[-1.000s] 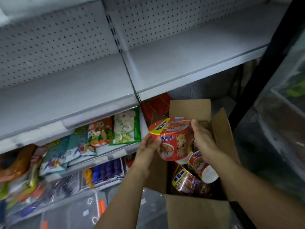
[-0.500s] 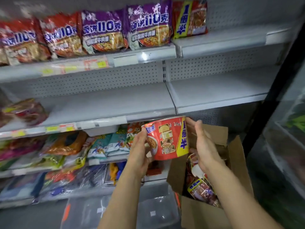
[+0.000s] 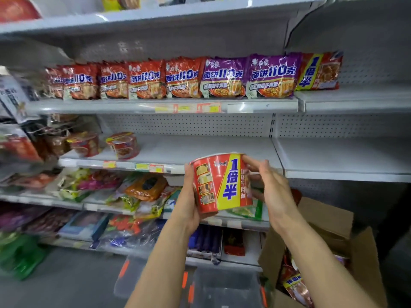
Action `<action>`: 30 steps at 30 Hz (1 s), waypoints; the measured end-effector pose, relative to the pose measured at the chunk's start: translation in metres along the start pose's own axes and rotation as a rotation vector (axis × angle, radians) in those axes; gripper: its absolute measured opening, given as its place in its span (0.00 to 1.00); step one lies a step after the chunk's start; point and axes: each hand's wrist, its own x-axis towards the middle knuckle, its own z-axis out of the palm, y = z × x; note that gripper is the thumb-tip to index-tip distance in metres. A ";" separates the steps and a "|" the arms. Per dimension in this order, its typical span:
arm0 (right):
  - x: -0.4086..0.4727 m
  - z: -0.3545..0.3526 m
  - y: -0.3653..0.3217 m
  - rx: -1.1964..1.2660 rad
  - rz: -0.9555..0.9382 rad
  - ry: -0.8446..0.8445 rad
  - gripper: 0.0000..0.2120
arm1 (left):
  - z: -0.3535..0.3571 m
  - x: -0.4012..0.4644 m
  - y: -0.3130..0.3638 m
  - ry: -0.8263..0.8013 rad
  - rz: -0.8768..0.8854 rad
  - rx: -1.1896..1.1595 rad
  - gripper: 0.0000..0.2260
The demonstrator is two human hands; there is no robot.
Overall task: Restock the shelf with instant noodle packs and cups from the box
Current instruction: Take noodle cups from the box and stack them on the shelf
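I hold a red instant noodle cup with a yellow band upright in front of the middle shelf. My left hand grips its left side and base. My right hand touches its right rim, fingers bent round it. Two similar red cups stand at the left of that shelf. Red and purple noodle packs line the shelf above. The cardboard box stands open at the lower right, with more cups inside.
Mixed snack bags fill the lower shelves. A clear plastic crate sits on the floor below my arms. The right bay's middle shelf is bare. Bags hang at the far left.
The cup has come up out of the box to the level of the middle shelf and turned upright. My view has risen to the upper shelves.
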 end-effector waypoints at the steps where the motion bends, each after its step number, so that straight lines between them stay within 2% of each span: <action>1: 0.001 0.005 -0.001 -0.001 -0.003 -0.006 0.20 | -0.005 -0.002 0.003 0.014 -0.004 -0.012 0.40; 7: -0.001 0.042 -0.011 0.106 0.011 -0.071 0.12 | -0.042 -0.023 0.014 0.055 0.004 -0.100 0.39; 13: -0.007 0.078 -0.003 0.191 0.046 -0.119 0.11 | -0.077 -0.042 0.015 0.046 -0.016 -0.212 0.40; 18: -0.006 0.090 0.011 0.200 0.254 -0.251 0.26 | -0.089 -0.036 0.010 0.033 -0.057 -0.286 0.41; 23: 0.015 0.101 0.021 0.197 0.363 -0.368 0.25 | -0.097 -0.011 0.014 0.051 -0.061 -0.284 0.41; 30: 0.051 0.138 0.041 0.226 0.325 -0.334 0.29 | -0.130 0.025 0.039 0.189 0.009 -0.149 0.38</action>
